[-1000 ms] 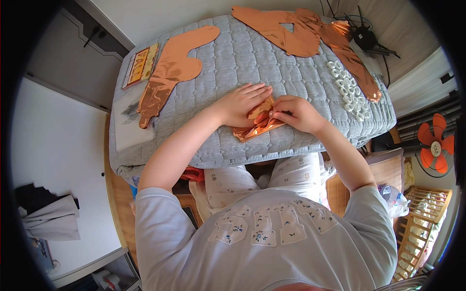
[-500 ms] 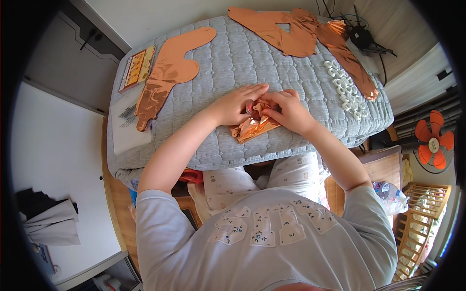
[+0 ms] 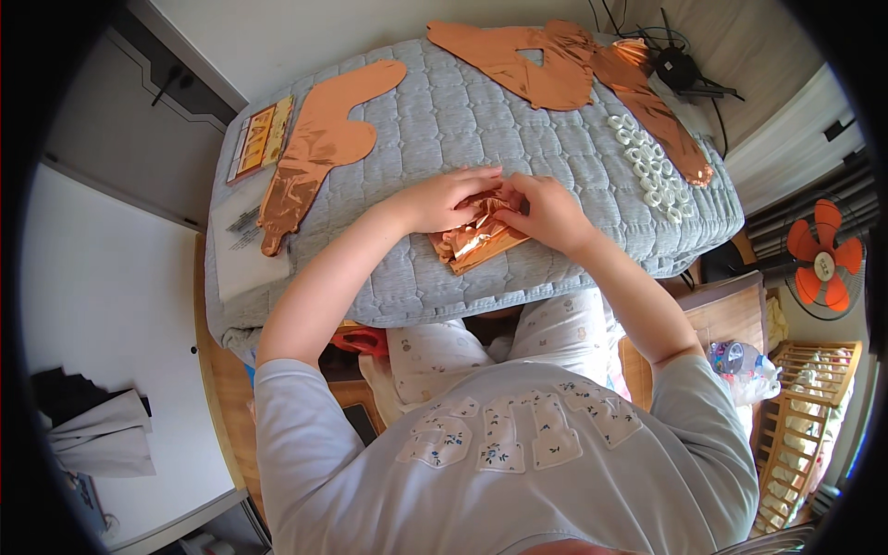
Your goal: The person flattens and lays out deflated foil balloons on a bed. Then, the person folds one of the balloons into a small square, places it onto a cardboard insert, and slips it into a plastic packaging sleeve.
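A folded, crumpled copper foil balloon (image 3: pixel 476 244) lies near the front edge of the bed, under both hands. My left hand (image 3: pixel 449 200) reaches over its upper left part, fingers long and thumb against the foil, holding it. My right hand (image 3: pixel 550 213) has curled fingers and pinches the foil's upper right edge. The fingers partly hide where the foil is gripped. Flat copper foil balloons lie farther back: one at the left (image 3: pixel 326 139), one at the back (image 3: pixel 523 57) and a narrow one at the right (image 3: pixel 655 116).
Several white rings (image 3: pixel 655 176) lie in a strip on the quilted grey mattress (image 3: pixel 425 129). At the left are a colourful flat packet (image 3: pixel 260 139) and a white sheet (image 3: pixel 242 254). A black router (image 3: pixel 680 69) stands back right; an orange-bladed fan (image 3: pixel 825 265) is beyond the right edge.
My left fingers have lowered and shifted slightly over the foil, covering the gap in it. My right hand keeps its pinch with a small shift. The whole view has moved slightly.
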`<move>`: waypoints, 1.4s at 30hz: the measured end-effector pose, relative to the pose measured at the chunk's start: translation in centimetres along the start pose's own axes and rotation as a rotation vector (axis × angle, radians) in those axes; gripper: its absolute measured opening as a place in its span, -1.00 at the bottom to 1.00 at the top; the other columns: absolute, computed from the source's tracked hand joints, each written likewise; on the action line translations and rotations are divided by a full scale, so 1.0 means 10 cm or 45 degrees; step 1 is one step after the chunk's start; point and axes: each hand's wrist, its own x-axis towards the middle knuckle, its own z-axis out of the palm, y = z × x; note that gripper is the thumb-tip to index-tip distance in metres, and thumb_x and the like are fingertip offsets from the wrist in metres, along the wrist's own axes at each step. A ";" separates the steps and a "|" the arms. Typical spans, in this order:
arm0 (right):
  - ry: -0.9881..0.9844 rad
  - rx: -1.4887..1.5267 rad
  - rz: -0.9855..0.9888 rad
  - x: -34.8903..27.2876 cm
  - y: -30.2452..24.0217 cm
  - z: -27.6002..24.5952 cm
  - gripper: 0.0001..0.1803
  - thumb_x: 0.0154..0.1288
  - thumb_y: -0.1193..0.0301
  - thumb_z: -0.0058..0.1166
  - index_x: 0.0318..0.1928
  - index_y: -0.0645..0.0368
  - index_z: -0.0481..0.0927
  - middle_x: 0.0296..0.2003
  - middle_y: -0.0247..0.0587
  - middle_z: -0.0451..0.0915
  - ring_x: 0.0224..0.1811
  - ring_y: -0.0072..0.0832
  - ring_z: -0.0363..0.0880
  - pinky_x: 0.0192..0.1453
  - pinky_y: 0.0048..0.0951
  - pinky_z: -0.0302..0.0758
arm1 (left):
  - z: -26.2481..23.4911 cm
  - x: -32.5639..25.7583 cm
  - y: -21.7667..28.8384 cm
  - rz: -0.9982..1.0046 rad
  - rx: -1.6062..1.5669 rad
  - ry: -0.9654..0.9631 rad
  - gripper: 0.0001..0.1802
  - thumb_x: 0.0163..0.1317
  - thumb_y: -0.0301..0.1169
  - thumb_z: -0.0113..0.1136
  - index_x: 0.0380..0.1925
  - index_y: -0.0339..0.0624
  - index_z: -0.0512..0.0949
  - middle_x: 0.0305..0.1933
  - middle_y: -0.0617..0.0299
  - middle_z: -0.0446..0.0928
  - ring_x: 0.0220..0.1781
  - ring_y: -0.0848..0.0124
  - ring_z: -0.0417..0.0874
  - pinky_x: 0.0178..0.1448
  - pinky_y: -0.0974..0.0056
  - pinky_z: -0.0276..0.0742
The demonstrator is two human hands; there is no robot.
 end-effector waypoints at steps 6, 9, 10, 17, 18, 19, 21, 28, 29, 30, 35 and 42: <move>0.349 -0.527 -0.524 -0.33 -0.07 0.31 -0.71 0.18 0.43 0.36 -0.05 0.07 0.75 -0.06 -0.32 0.68 -0.06 -0.25 0.66 0.10 -0.23 0.55 | 0.10 -0.04 0.02 0.029 0.196 0.062 -0.35 0.39 -0.54 0.04 0.51 -0.08 0.32 0.66 0.08 0.18 0.67 0.13 0.19 0.71 -0.08 0.04; 0.367 -0.448 -0.471 -0.37 -0.10 0.38 -0.75 0.18 0.45 0.35 -0.10 0.11 0.76 -0.06 -0.27 0.69 -0.03 -0.22 0.67 0.12 -0.21 0.58 | 0.20 -0.11 0.08 -0.019 0.240 0.152 -0.34 0.39 -0.54 0.02 0.52 -0.11 0.30 0.66 0.03 0.17 0.68 0.10 0.17 0.71 -0.09 0.02; 0.367 -0.445 -0.472 -0.37 -0.09 0.38 -0.75 0.18 0.45 0.35 -0.10 0.11 0.76 -0.06 -0.27 0.69 -0.03 -0.22 0.67 0.12 -0.21 0.58 | 0.24 -0.15 0.10 -0.046 0.248 0.204 -0.33 0.39 -0.54 0.01 0.53 -0.12 0.28 0.65 0.00 0.17 0.68 0.08 0.17 0.71 -0.10 0.03; 0.283 -0.244 -0.391 -0.23 -0.01 0.30 -0.81 0.24 0.41 0.33 -0.14 0.16 0.77 0.00 -0.15 0.72 0.13 -0.15 0.66 0.29 -0.11 0.53 | 0.64 -0.24 0.48 -0.453 0.353 0.621 -0.26 0.35 -0.50 0.03 0.54 -0.32 0.15 0.57 -0.18 0.25 0.64 -0.07 0.22 0.64 -0.19 0.15; 0.234 -0.252 -0.340 -0.22 -0.01 0.30 -0.78 0.26 0.39 0.33 -0.10 0.15 0.77 0.03 -0.15 0.72 0.16 -0.16 0.66 0.36 -0.04 0.50 | 0.70 -0.22 0.52 -0.532 0.357 0.678 -0.24 0.34 -0.49 0.04 0.54 -0.38 0.11 0.55 -0.23 0.26 0.62 -0.11 0.24 0.61 -0.24 0.17; 0.232 -0.250 -0.342 -0.21 0.00 0.29 -0.78 0.26 0.39 0.33 -0.10 0.15 0.77 0.03 -0.15 0.72 0.16 -0.16 0.66 0.36 -0.04 0.50 | 0.74 -0.18 0.55 -0.536 0.358 0.679 -0.24 0.34 -0.49 0.04 0.54 -0.38 0.11 0.55 -0.23 0.26 0.62 -0.11 0.24 0.61 -0.24 0.17; 0.182 -0.306 -0.315 -0.15 -0.01 0.25 -0.72 0.32 0.33 0.31 0.02 0.11 0.74 0.08 -0.19 0.71 0.21 -0.20 0.64 0.48 0.16 0.37 | 0.81 -0.13 0.60 -0.676 0.347 0.835 -0.24 0.34 -0.48 0.05 0.54 -0.35 0.13 0.55 -0.25 0.26 0.61 -0.13 0.24 0.61 -0.24 0.17; 0.024 -0.446 -0.322 -0.14 -0.08 0.21 -0.69 0.37 0.25 0.27 0.08 -0.02 0.72 0.11 -0.32 0.70 0.25 -0.27 0.62 0.54 0.27 0.27 | 0.67 -0.21 0.56 -0.667 0.356 0.702 -0.34 0.40 -0.46 0.02 0.50 -0.30 0.24 0.56 -0.19 0.28 0.62 -0.11 0.25 0.62 -0.24 0.15; 0.017 -0.489 -0.305 -0.15 -0.05 0.23 -0.70 0.37 0.25 0.27 0.07 -0.04 0.72 0.13 -0.35 0.69 0.27 -0.29 0.61 0.54 0.28 0.27 | 0.61 -0.21 0.57 -0.640 0.395 0.647 -0.37 0.44 -0.41 0.01 0.49 -0.29 0.26 0.57 -0.15 0.28 0.63 -0.07 0.24 0.63 -0.22 0.14; 0.010 -0.530 -0.286 -0.16 -0.03 0.26 -0.70 0.37 0.24 0.27 0.07 -0.06 0.72 0.14 -0.37 0.68 0.28 -0.31 0.60 0.54 0.29 0.27 | 0.54 -0.21 0.59 -0.614 0.434 0.590 -0.40 0.49 -0.36 0.00 0.49 -0.28 0.28 0.58 -0.10 0.28 0.64 -0.04 0.22 0.64 -0.21 0.12; 0.023 -0.517 -0.305 -0.15 0.01 0.30 -0.71 0.35 0.23 0.29 0.06 -0.08 0.73 0.19 -0.40 0.65 0.35 -0.35 0.55 0.58 0.32 0.16 | 0.41 -0.32 0.39 -0.176 0.597 0.318 -0.37 0.55 -0.21 0.00 0.52 -0.24 0.26 0.60 -0.03 0.27 0.66 0.07 0.20 0.66 -0.15 0.11; -0.204 -0.462 -0.247 -0.18 0.00 0.07 -0.49 0.24 0.13 0.41 0.18 -0.05 0.66 0.29 -0.36 0.58 0.47 -0.35 0.43 0.67 0.36 -0.17 | 0.45 -0.32 0.30 -0.108 0.723 0.253 -0.32 0.53 -0.19 0.00 0.54 -0.28 0.21 0.60 -0.02 0.26 0.67 0.07 0.17 0.68 -0.09 0.09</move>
